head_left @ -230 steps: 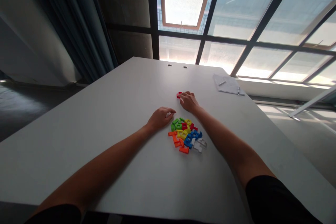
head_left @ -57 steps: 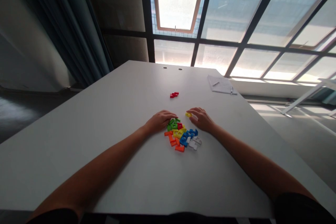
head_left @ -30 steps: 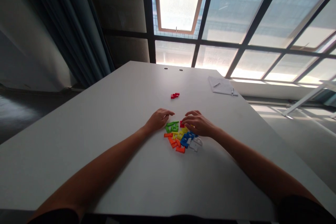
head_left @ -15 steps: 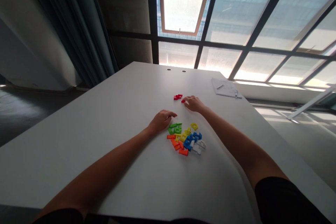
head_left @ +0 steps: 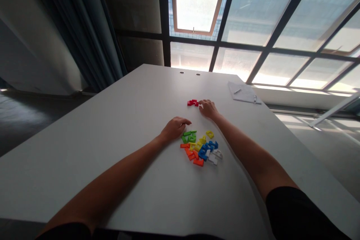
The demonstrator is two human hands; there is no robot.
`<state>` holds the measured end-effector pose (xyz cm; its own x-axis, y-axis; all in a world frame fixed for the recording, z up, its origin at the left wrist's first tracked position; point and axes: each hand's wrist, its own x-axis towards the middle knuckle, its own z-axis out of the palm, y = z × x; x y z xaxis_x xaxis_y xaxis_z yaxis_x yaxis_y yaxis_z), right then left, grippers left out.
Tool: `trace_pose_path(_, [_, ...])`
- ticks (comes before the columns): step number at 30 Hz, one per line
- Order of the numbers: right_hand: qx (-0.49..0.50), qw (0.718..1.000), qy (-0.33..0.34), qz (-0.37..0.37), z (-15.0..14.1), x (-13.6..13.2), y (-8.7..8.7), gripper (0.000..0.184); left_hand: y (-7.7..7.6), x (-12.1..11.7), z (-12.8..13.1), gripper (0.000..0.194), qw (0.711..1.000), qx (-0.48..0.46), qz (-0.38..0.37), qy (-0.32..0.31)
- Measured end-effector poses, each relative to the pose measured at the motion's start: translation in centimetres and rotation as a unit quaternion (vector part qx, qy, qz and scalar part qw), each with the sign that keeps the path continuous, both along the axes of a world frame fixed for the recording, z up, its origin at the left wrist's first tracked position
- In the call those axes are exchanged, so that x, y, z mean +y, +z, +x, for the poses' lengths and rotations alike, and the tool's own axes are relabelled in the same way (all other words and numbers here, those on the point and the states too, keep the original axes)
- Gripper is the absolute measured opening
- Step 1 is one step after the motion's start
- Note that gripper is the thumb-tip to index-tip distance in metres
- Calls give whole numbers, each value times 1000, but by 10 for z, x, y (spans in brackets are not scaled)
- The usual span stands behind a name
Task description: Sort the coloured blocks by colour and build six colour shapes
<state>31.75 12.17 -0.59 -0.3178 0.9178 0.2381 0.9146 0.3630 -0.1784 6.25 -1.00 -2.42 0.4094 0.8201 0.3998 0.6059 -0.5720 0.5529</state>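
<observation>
Apart, left hand [head_left: 174, 128] beside bright plastic pieces [head_left: 199, 149], right hand [head_left: 207, 108] touching red ones [head_left: 192, 102]

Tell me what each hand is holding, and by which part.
The left hand holds nothing. The right hand has its fingertips at the red plastic pieces, but whether it grips one cannot be told.

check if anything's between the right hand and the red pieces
Nothing visible does: the right hand lies right beside the red plastic pieces, its fingertips at their edge, though whether they touch is hard to tell.
</observation>
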Motion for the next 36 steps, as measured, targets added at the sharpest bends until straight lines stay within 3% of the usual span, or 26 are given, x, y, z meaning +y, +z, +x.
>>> trace_pose_path(7, [36, 999, -2, 2, 0, -8, -3, 53, 2, -1, 0, 44, 1000, -9, -7, 4])
trace_pose_path(13, [85, 996, 31, -3, 25, -35, -9, 42, 7, -4, 0, 44, 1000, -5, -17, 4])
trace_pose_path(16, [135, 987, 81, -13, 44, -61, -13, 35, 7, -4, 1, 45, 1000, 1, -16, 9])
trace_pose_path(21, [203, 950, 237, -26, 71, -115, -12, 23, 9, -2, -1, 44, 1000, 10, -13, 17])
trace_pose_path(25, [207, 939, 274, 1, 84, -143, -7, 24, 12, 3, -17, 40, 998, 57, 3, 38])
trace_pose_path(30, [170, 947, 272, 20, 87, -144, -10, 29, 7, 6, -38, 39, 988, 137, 34, 57])
trace_pose_path(36, [152, 963, 217, 41, 90, -132, -18, 30, 1, 6, -37, 33, 988, 129, 30, 75])
